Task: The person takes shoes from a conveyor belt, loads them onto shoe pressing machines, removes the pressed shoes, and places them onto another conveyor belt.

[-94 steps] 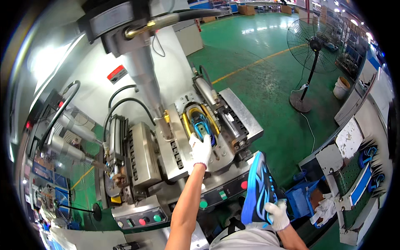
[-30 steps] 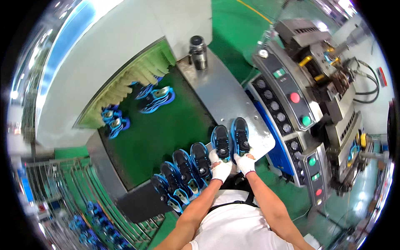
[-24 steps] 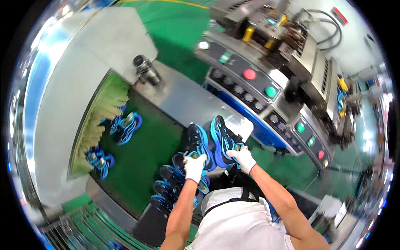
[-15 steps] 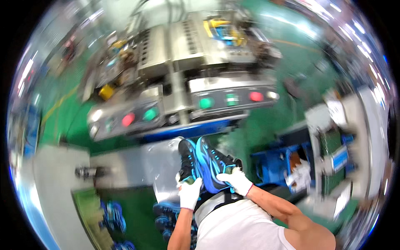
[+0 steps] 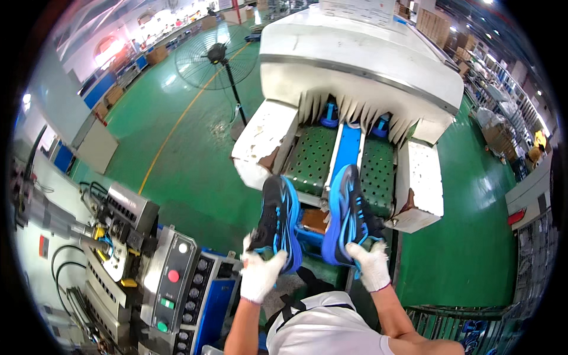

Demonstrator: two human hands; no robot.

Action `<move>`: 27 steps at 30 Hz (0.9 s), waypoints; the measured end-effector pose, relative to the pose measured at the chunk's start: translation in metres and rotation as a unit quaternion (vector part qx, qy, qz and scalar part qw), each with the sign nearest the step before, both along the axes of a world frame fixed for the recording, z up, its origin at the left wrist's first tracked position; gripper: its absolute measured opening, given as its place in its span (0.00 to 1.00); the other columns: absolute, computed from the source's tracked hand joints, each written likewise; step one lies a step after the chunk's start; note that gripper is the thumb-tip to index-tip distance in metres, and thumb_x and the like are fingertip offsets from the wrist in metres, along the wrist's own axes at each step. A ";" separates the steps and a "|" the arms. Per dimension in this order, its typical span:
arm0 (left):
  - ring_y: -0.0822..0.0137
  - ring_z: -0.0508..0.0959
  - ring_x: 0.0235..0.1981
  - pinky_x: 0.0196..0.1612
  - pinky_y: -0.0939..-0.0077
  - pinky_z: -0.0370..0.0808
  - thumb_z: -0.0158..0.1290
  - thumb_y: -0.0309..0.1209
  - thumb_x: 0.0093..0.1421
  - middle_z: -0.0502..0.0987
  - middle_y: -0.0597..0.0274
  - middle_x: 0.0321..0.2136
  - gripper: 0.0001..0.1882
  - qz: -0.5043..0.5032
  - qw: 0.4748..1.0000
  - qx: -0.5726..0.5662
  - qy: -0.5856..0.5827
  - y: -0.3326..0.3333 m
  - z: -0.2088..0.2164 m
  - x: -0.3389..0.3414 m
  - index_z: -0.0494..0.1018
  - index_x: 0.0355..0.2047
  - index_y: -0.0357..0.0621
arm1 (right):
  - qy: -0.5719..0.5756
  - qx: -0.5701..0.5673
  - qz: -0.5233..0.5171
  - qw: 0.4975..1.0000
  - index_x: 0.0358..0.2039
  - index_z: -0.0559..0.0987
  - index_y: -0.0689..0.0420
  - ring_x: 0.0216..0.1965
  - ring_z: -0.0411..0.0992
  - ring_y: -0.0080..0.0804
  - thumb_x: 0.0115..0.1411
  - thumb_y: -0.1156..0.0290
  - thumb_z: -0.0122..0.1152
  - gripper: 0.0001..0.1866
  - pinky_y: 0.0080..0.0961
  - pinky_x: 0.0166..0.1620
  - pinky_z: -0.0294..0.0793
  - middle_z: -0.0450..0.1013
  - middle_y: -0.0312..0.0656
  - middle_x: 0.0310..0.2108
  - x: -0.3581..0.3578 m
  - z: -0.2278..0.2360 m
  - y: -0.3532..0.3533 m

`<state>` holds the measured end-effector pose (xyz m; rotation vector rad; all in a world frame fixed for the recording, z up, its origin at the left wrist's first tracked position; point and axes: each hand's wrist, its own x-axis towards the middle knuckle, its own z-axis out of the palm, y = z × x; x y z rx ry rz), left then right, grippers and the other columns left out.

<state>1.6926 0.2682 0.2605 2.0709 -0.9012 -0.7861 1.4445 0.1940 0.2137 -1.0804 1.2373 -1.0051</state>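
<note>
My left hand, in a white knit glove, grips the heel end of a black sneaker with a blue sole. My right hand, gloved the same way, is closed on the heel of a matching sneaker. Both shoes are held apart, toes pointing away from me, soles turned toward each other. Beyond them lies a conveyor with two perforated green belts and a blue strip between. Two more blue-and-black shoes sit on the belts at the fringed curtain.
A white tunnel machine stands over the conveyor. At the left are a press machine and a control panel with buttons. A standing fan is on the green floor. Racks with shoes are at lower right.
My view has turned from the press machine to the conveyor. The two sneakers, earlier pressed close together near my body, are now spread apart and held out toward the belts.
</note>
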 end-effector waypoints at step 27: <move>0.43 0.78 0.52 0.58 0.54 0.74 0.51 0.43 0.62 0.78 0.41 0.50 0.25 0.458 0.804 0.377 -0.041 0.469 -0.263 -0.037 0.75 0.53 0.38 | 0.207 -0.136 0.671 0.698 0.63 0.68 0.67 0.63 0.70 0.45 0.60 0.75 0.67 0.31 0.37 0.63 0.70 0.71 0.60 0.59 0.202 -0.200 0.020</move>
